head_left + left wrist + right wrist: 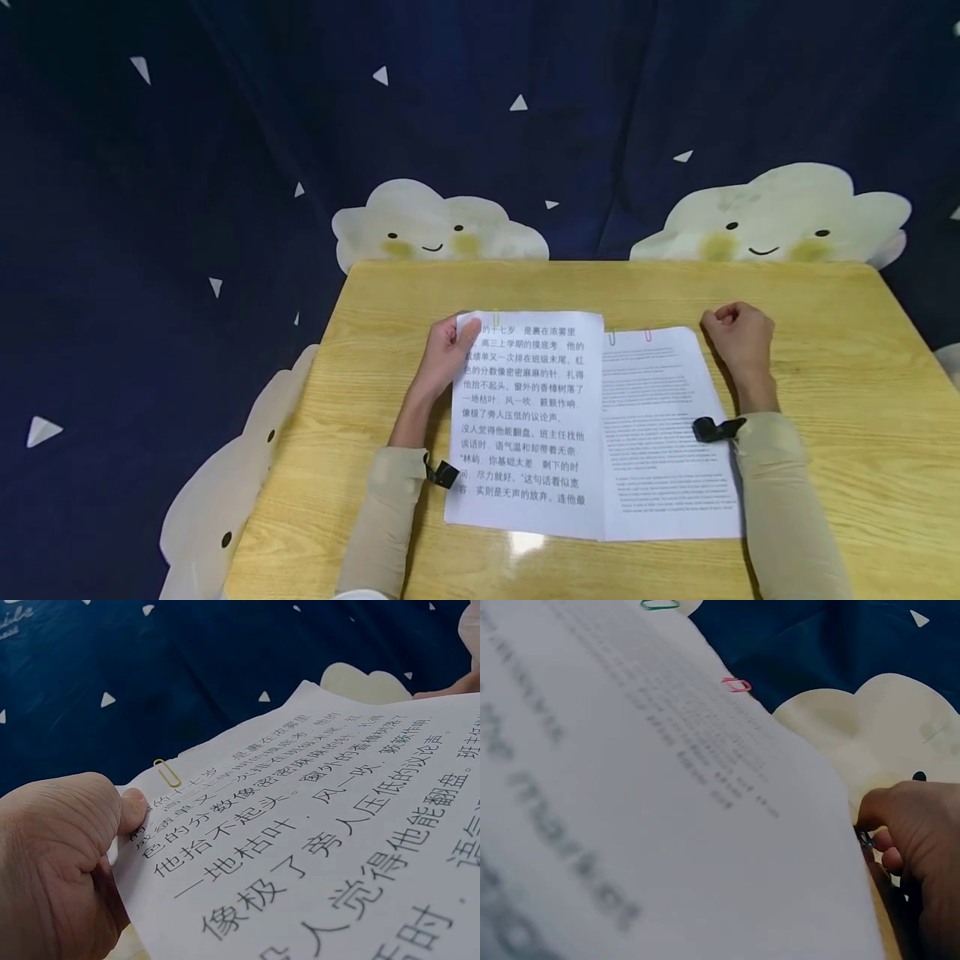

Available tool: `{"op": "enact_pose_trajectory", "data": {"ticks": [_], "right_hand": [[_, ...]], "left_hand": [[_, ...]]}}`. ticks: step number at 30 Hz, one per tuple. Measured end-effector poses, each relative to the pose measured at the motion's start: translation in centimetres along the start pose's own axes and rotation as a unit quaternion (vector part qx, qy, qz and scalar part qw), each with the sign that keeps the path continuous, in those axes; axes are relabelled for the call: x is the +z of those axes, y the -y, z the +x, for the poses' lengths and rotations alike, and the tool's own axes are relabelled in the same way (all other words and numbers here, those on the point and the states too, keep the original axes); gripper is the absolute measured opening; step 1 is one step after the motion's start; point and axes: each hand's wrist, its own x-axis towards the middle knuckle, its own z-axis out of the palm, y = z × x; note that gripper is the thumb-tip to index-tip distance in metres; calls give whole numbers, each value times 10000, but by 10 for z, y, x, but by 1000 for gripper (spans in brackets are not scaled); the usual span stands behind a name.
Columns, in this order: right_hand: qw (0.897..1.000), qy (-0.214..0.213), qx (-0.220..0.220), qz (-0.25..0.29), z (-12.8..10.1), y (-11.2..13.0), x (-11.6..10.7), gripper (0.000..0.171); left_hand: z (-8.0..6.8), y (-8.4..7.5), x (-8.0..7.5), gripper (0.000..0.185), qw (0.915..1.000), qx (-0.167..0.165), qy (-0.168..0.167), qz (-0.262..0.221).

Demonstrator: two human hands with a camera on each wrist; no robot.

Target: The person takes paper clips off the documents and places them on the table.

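A printed sheet with large Chinese characters is tilted up toward me on the left, a yellow paper clip on its top edge. My left hand pinches its upper left corner, thumb on the front. To its right lies a page of small English print, with a green paper clip and a pink paper clip on its top edge. Just past that page's upper right corner, my right hand has curled fingers. Between its fingertips shows a small bluish paper clip, mostly hidden.
The wooden table extends on both sides of the pages. Behind it hangs a dark blue curtain with white triangles and smiling clouds. Each wrist wears a black strap camera, the right one overlapping the English page in the head view.
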Motion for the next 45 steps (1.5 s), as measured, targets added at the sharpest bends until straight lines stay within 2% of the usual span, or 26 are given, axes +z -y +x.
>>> {"op": "enact_pose_trajectory", "data": {"ticks": [8, 17, 23, 33, 39, 45], "right_hand": [[9996, -249, 141, 52, -1, 1, -2, 33], [9971, -695, -134, 283, 2, -2, -3, 29], [9959, -685, 12, 586, 1, -2, -8, 28], [9953, -353, 450, 778, 4, 0, -25, 35], [9937, -594, 345, 885, 4, 12, -42, 34], [9887, -833, 8, 1244, 0, 38, -57, 34]], "left_hand": [[-3, -1, 4, 29, 10000, -9, 1, 96], [-3, -3, 8, 30, 9999, 64, 84, 93], [-3, -5, 10, 31, 9996, 153, 239, 90], [-5, -2, 13, 31, 9999, 38, 151, -10], [-6, -3, 15, 33, 9997, 53, 212, -105], [-6, -4, 18, 33, 9990, 182, 385, -116]]}}
